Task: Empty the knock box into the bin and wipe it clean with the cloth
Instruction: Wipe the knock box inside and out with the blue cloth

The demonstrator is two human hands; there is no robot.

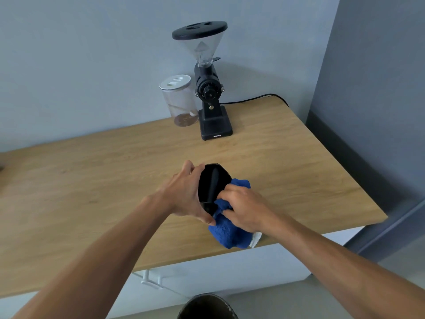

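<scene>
The black knock box (212,183) is tilted on its side above the wooden counter, its opening facing me and its knock bar visible inside. My left hand (186,192) grips its left wall. My right hand (243,207) holds the blue cloth (230,233) and presses it against the lower right rim of the box. Part of the cloth hangs down over the counter's front edge. The dark round bin (207,307) stands on the floor below, at the bottom edge of the view.
A black coffee grinder (212,104) with a clear hopper stands at the back of the wooden counter (92,192), beside a clear jar (180,102) with a white lid. Its cable runs right. A white drawer handle (151,280) sits under the counter. A grey wall stands right.
</scene>
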